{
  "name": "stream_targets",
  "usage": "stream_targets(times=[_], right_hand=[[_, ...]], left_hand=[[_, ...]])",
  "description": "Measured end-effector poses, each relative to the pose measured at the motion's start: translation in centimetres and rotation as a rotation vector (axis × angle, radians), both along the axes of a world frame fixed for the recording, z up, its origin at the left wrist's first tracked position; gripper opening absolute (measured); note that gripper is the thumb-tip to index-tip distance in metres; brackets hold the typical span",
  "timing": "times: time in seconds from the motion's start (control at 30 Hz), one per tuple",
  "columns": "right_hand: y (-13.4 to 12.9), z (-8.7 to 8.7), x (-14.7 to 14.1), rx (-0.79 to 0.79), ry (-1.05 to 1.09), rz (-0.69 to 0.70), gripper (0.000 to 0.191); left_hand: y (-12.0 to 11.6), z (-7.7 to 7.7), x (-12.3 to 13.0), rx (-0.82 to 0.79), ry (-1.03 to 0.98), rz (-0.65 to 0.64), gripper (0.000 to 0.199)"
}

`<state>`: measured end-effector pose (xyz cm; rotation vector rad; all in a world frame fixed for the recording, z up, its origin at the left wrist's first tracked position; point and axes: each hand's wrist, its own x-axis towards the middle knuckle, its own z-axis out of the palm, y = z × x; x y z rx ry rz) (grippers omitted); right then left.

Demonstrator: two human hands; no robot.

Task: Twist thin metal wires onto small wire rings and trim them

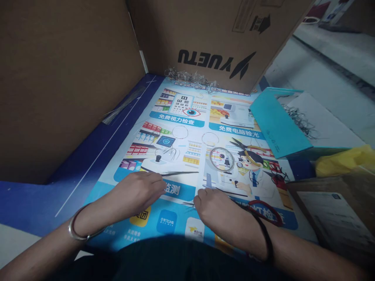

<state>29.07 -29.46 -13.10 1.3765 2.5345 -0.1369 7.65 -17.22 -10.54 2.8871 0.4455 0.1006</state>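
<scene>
My left hand (146, 189) is closed, fingers pressed together, beside a thin dark pointed tool (178, 173) on the printed poster (187, 154); what it holds is hidden. Lower right of it, my right hand (212, 205) is also closed in a pinch. Short thin wires (190, 204) stick out at its fingertips. Beyond my right hand lie a roll of clear material (222, 159) and scissors (247, 147) with open blades. Two thin rings (180, 132) and some bent wires (168, 153) rest on the poster above my left hand.
Large cardboard panels (205, 35) stand at the back and left, with clear scraps (190, 78) at their foot. To the right are a teal folder (278, 121), a tangle of dark wire (300, 121), a yellow bag (342, 160), a brown package (331, 207) and red loops (265, 212).
</scene>
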Motion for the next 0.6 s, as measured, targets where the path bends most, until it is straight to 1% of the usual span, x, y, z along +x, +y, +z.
stream_targets(times=[0.1,0.17,0.27,0.33,0.4,0.47,0.6], right_hand=[[0.2,-0.2,-0.2,-0.049,0.08,-0.088,0.012],[0.4,-0.1,0.1,-0.093,0.155,-0.15,0.009],[0.9,0.4,1.2,-0.148,0.238,-0.289,0.005],[1.4,0.8,2.2,-0.175,0.348,-0.383,0.003],[1.8,1.0,3.4,-0.219,0.525,-0.476,0.005],[2.2,1.0,4.4,-0.305,0.74,-0.584,0.006],[2.9,0.2,5.8,-0.599,1.222,-0.8,0.006]], left_hand=[[0.0,0.0,0.2,0.001,0.023,-0.027,0.027],[0.0,0.0,0.3,0.003,-0.005,-0.018,0.027],[0.2,-0.2,0.2,0.008,-0.044,0.005,0.026],[0.3,-0.3,0.2,0.017,-0.055,0.021,0.025],[0.4,-0.5,0.2,0.022,-0.06,0.027,0.025],[0.6,-0.6,0.2,0.021,-0.066,0.027,0.026],[0.7,-1.0,0.1,0.004,-0.098,0.032,0.027]])
